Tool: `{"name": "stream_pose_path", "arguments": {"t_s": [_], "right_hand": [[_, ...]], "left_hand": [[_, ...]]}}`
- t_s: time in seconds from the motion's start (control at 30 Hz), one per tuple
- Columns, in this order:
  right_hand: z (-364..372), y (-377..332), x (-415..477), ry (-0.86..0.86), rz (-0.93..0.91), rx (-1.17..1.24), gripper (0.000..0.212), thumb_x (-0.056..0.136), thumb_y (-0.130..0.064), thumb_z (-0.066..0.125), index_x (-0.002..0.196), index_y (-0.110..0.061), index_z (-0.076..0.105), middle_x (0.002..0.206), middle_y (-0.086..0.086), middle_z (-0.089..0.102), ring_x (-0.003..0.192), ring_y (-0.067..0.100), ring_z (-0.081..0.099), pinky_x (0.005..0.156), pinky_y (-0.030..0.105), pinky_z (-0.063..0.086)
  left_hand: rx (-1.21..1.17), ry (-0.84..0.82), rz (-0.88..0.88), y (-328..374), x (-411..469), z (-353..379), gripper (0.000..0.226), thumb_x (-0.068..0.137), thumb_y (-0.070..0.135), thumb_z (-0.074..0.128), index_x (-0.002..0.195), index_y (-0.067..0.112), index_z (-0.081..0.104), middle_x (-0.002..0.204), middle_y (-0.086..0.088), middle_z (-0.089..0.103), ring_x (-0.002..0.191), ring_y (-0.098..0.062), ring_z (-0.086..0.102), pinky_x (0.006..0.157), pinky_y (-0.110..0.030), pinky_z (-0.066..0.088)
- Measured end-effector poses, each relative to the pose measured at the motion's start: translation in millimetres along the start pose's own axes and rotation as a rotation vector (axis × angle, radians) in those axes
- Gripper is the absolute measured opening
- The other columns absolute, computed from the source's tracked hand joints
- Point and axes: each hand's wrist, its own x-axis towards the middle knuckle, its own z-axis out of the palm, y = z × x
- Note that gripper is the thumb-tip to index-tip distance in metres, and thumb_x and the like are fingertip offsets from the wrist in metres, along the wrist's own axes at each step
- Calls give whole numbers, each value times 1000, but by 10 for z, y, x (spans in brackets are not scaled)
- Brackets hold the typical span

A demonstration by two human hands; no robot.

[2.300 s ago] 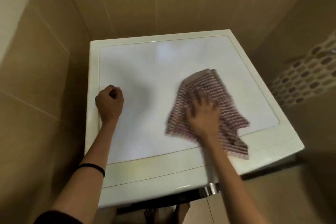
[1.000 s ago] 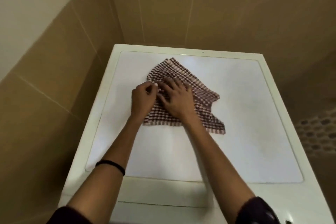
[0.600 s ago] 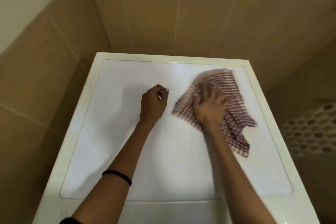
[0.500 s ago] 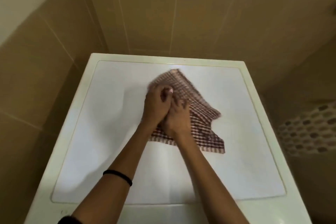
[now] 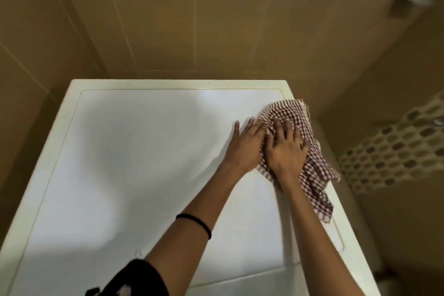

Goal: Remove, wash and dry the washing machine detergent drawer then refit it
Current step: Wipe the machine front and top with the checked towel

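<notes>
Two hands (image 5: 243, 149) (image 5: 286, 151), one cloth (image 5: 316, 173), apparently checked.

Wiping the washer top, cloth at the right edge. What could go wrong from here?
The checked cloth reaches past the right rim of the washing machine top; another stroke that way could drop it down beside the wall.
The right hand only presses it flat, without gripping, so it may slip free.
The left hand leans flat on the smooth top and could slide.

No legible text or labels, apparently; view blurry.
</notes>
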Motion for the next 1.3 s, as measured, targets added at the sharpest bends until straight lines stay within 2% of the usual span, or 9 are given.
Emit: {"name": "stream_pose_path", "arguments": {"t_s": [0.13, 0.23, 0.5, 0.7, 0.93, 1.07, 1.17, 1.23, 1.3], "right_hand": [[27, -253, -617, -45, -250, 10, 61, 90, -45, 18, 144, -21, 33, 153, 4, 27, 142, 27, 24, 113, 52, 16], [-51, -123, -926, -94, -393, 51, 60, 91, -56, 11, 144, -34, 29, 153, -7, 26, 142, 19, 22, 115, 48, 19], [-35, -101, -470, -22, 190, 22, 66, 87, -53, 10, 148, -31, 17, 157, 2, 17, 144, 30, 13, 113, 56, 5], [-95, -2, -1375, -112, -470, 30, 53, 95, -55, 12, 142, -39, 32, 148, -7, 37, 137, 19, 33, 110, 42, 15], [-127, 308, -859, 9, 86, -23, 70, 81, -57, 11, 142, -32, 35, 149, 2, 36, 137, 33, 30, 108, 56, 20], [66, -957, -1094, 10, -441, -8, 56, 82, -48, 33, 130, -28, 53, 133, 3, 56, 124, 34, 51, 97, 60, 39], [56, -1864, -1203, -140, -793, 47, 67, 77, -50, 26, 131, -21, 53, 135, 9, 54, 133, 30, 41, 106, 57, 28], [72, -2171, -1041, -258, -889, 133, 78, 75, -49, 14, 141, -15, 40, 148, 8, 37, 143, 26, 21, 115, 53, 8], [144, -2307, -863, -198, -862, 209, 70, 78, -44, 17, 135, -17, 47, 146, 3, 41, 142, 25, 25, 115, 51, 16]], "left_hand": [[-27, 88, -11, -110, -190, -29, 51, 95, 21, 38, 145, 18, 28, 155, 0, 22, 144, -14, 11, 118, -39, -3], [-117, 138, -28, -407, -450, 36, 48, 96, 32, 30, 141, 16, 39, 150, 0, 34, 142, -19, 23, 117, -34, 4], [72, 91, -134, -518, -776, 147, 68, 87, 42, -2, 148, 20, 19, 155, 3, 21, 144, -20, 18, 116, -43, 4], [-108, 140, -117, -592, -801, 82, 53, 94, 24, 16, 144, 18, 33, 154, 3, 26, 144, -13, 16, 117, -30, -1], [-291, 307, -239, -760, -991, -162, 40, 98, 12, 37, 138, 18, 43, 148, 0, 36, 142, -13, 22, 118, -27, 7], [-404, 318, -311, -1006, -1165, -357, 38, 99, 18, 38, 136, 16, 45, 146, -2, 40, 138, -17, 31, 116, -34, 22], [-183, 291, -421, -1387, -1290, -473, 51, 95, 35, 25, 135, 14, 48, 143, -4, 44, 135, -20, 33, 118, -37, 11], [-116, 242, -510, -1708, -1380, -601, 47, 99, 32, 24, 140, 15, 41, 148, -3, 37, 140, -17, 26, 118, -37, 1], [-192, 197, -492, -1953, -1406, -711, 44, 102, 26, 25, 144, 14, 33, 152, -2, 31, 142, -15, 22, 119, -36, 2]]}}
